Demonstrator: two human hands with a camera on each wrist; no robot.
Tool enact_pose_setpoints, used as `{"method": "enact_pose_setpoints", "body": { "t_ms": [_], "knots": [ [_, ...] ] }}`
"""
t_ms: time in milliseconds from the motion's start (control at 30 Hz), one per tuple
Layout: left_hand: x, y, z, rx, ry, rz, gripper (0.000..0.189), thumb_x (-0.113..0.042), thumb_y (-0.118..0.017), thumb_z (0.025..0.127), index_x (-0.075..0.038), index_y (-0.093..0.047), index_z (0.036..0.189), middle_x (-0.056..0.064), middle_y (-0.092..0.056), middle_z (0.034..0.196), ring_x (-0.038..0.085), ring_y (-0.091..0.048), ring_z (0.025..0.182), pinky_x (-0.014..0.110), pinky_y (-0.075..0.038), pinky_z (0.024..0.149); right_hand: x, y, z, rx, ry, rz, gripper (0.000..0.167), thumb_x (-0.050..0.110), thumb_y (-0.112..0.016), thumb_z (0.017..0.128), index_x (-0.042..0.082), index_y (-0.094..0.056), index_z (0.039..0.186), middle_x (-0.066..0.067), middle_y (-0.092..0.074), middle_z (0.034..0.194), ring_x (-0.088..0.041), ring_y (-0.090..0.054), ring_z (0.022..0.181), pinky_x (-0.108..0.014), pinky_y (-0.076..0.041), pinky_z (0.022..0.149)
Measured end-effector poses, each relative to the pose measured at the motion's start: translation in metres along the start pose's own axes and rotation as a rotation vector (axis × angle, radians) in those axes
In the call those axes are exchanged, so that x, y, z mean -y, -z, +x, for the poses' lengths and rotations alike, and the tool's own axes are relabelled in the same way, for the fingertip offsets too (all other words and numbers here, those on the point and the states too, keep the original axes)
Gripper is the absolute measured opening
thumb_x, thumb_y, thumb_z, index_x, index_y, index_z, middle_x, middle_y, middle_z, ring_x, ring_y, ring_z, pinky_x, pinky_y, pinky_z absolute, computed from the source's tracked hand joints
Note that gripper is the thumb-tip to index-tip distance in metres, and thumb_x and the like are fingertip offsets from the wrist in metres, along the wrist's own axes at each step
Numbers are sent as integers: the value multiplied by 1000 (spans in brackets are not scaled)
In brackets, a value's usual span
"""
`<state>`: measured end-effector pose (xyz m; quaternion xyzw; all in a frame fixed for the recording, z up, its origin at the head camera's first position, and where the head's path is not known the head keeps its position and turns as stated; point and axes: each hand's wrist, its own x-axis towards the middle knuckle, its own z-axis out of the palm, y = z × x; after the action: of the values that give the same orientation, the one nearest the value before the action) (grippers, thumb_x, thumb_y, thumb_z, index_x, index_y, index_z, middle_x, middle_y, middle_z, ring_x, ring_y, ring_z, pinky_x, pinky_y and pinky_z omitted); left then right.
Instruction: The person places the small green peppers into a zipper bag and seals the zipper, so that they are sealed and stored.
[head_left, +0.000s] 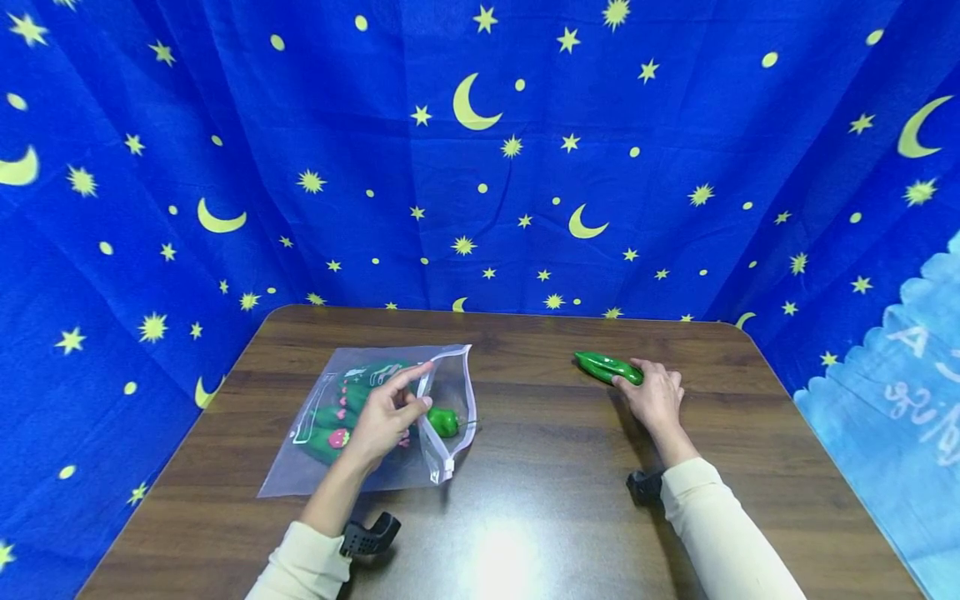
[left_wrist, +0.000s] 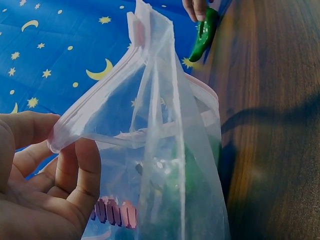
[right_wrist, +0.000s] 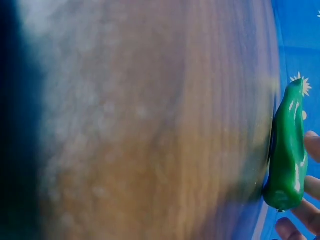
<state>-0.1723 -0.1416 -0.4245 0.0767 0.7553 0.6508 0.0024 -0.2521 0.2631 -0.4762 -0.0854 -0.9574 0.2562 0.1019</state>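
Note:
A clear zip bag point(head_left: 330, 475) with a pale pink edge and pink printed designs lies at the left of the table, its mouth facing right. My left hand point(head_left: 382, 421) pinches the upper lip of that mouth between thumb and fingers, lifting it; the left wrist view shows the bag point(left_wrist: 160, 100) gaping beside the hand point(left_wrist: 50, 175). Just inside the opening sits a green pepper point(head_left: 442, 422), its thin stem pointing out. Toward the right, my right hand point(head_left: 656, 396) grips the blunt end of a long, glossy green pepper point(head_left: 603, 367). The right wrist view shows this pepper point(right_wrist: 287, 150) beside the fingertips point(right_wrist: 313, 145).
More green shapes show through the bag's film. A white slider point(head_left: 448, 467) sits at the near corner of the bag's mouth. The brown wooden table point(head_left: 540, 433) meets a blue curtain point(head_left: 525, 167) with moons and stars at its back. Light blue cloth point(head_left: 915, 375) hangs at the right.

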Motion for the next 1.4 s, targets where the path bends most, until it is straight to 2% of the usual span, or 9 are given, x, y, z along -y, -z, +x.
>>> {"method": "enact_pose_setpoints", "body": {
  "t_ms": [367, 667, 933, 1100, 1400],
  "knots": [
    [0, 0, 0, -4, -1, -8, 51, 0, -60, 87, -12, -51, 136, 3, -41, 73, 4, -39, 47, 22, -35, 35, -9, -4, 0, 61, -53, -20, 54, 34, -62, 87, 6, -51, 132, -27, -52, 130, -47, -41, 111, -58, -33, 89],
    [-1, -1, -1, -6, -7, -10, 51, 0, -60, 87, -10, -51, 136, 3, -42, 74, 4, -40, 47, 21, -35, 34, -12, -2, -5, 10, -34, 47, 52, 32, -63, 87, 4, -53, 130, -26, -52, 131, -45, -45, 111, -58, -34, 90],
    [0, -2, 0, -6, -13, -6, 50, 0, -60, 87, -10, -51, 135, 4, -43, 72, 4, -38, 45, 22, -35, 33, -10, 1, -15, -24, 8, 115, 51, 31, -66, 86, 3, -56, 128, -26, -56, 126, -42, -51, 108, -54, -39, 89],
    [1, -1, 0, -5, -11, -8, 51, 0, -60, 87, -11, -51, 135, 4, -43, 73, 4, -38, 44, 25, -36, 32, -4, 4, -24, 7, 33, 141, 51, 32, -66, 86, 5, -56, 128, -25, -57, 126, -40, -53, 108, -50, -42, 84],
    [0, -1, -1, -12, -3, -1, 50, -1, -60, 87, -12, -51, 135, 4, -44, 73, 6, -38, 43, 26, -37, 33, 9, 3, -40, 81, 106, 180, 51, 32, -66, 87, 6, -55, 129, -23, -55, 128, -39, -52, 114, -52, -43, 92]
  ]
}}
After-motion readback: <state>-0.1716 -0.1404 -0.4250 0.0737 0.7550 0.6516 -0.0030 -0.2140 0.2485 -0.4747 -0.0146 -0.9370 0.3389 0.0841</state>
